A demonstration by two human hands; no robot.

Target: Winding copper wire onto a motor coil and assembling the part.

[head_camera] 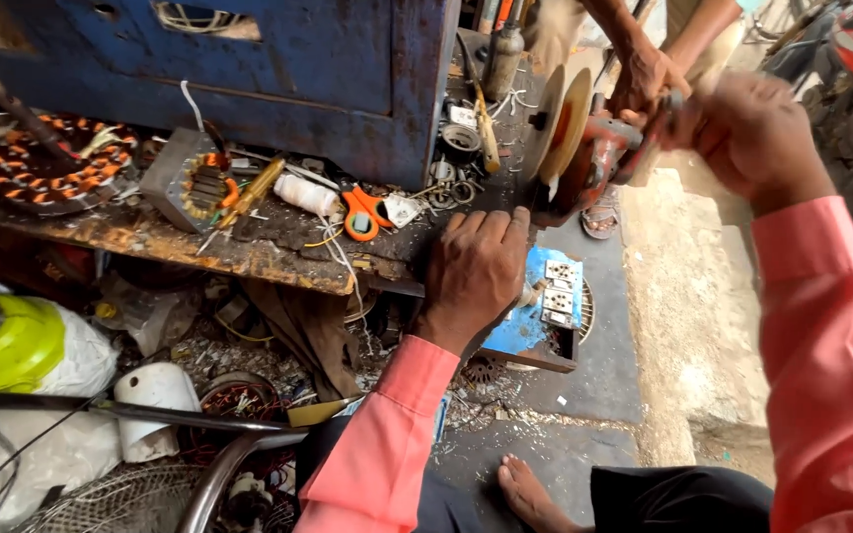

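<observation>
A: What's in hand?

B: Bench grinder (584, 158), far right end of the workbench (180, 247). Red-orange motor body, scuffed and grimy. Pale tan wheel (557, 123) on its left end, seen nearly edge-on, dark hub nut in the middle.

A: Hands?

B: Left hand (474, 271) lies flat on the bench edge just below the wheel, fingers together, palm down, gripping nothing. Right hand (747, 133) is up at the grinder's right end, fingers curled around something small there. Blurred, so I cannot tell what it is or how tight the grip is. Both sleeves are salmon pink.

A: Anyone else?

B: Another person's hand (644, 74) comes in from the far side, resting on top of the grinder body.

A: Bench state?

B: Rusty, cluttered. Orange-handled scissors (362, 212) left of the left hand, white roll (306, 194) beside them, square stator (199, 183) with copper windings further left, round wound stator (51, 168) at the far left. Blue socket board (545, 311) sits low, just right of the left wrist. Bare foot (530, 494) near, on the concrete floor.
</observation>
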